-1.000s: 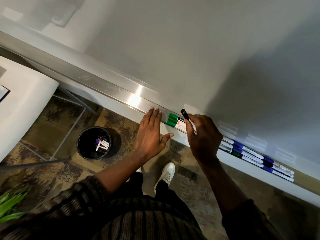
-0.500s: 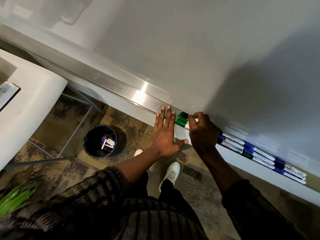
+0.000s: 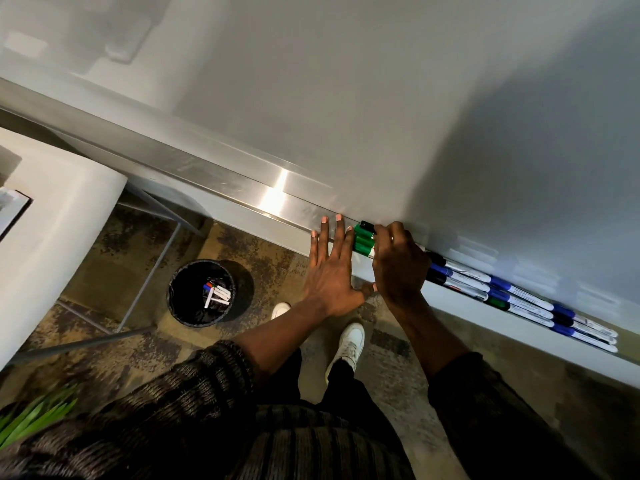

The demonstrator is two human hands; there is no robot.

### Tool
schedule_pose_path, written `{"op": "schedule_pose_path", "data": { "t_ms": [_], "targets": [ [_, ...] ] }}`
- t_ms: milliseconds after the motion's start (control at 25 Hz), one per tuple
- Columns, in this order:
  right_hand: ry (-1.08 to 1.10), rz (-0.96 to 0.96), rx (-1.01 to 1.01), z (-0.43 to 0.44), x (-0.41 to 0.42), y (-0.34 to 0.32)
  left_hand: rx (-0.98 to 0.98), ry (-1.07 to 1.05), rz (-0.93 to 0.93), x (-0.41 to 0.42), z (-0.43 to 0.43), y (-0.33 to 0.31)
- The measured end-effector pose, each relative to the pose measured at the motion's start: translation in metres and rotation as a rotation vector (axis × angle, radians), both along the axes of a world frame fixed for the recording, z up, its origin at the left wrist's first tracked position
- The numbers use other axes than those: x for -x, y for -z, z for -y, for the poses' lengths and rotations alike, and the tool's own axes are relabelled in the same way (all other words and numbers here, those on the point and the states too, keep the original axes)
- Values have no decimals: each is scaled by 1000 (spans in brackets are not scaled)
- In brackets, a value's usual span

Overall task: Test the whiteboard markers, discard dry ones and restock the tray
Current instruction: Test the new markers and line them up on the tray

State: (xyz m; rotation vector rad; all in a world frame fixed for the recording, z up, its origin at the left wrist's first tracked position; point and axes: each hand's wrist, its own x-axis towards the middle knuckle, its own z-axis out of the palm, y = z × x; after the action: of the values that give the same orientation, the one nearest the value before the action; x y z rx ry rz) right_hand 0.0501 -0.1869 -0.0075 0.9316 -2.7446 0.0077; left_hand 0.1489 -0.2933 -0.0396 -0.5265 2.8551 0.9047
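A metal marker tray (image 3: 277,202) runs along the bottom of the whiteboard (image 3: 381,98). My left hand (image 3: 329,271) lies flat and open against the tray's front edge, fingers beside three green-capped markers (image 3: 363,241). My right hand (image 3: 398,268) rests on the tray, closed on a black-capped marker (image 3: 367,226) that lies behind the green ones, next to the board. Further right in the tray lie rows of blue, black and green capped markers (image 3: 519,299). A black bin (image 3: 201,292) on the floor holds several discarded markers.
A white table (image 3: 52,237) with metal legs stands at the left, above the bin. Green plant leaves (image 3: 31,420) show at the bottom left. My white shoes (image 3: 348,344) stand on patterned carpet below the tray.
My right hand has lowered the black-capped marker from above the tray down into it, behind the green markers. My left hand has slid right, up against the green caps.
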Motion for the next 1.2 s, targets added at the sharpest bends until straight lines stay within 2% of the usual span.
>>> {"op": "schedule_pose_path", "data": {
  "t_ms": [200, 360, 720, 1000, 1200],
  "targets": [
    [-44, -3, 86, -10, -3, 7, 19, -1, -4, 0, 0, 3],
    [0, 9, 183, -33, -13, 7, 68, -1, 6, 0, -1, 6],
    [52, 244, 117, -52, -20, 15, 61, -21, -61, -4, -6, 4],
    [9, 250, 199, -62, -23, 20, 88, -8, -60, -4, -7, 8],
    [-62, 260, 105, -70, -31, 31, 83, 9, -60, -5, -7, 8]
  ]
}}
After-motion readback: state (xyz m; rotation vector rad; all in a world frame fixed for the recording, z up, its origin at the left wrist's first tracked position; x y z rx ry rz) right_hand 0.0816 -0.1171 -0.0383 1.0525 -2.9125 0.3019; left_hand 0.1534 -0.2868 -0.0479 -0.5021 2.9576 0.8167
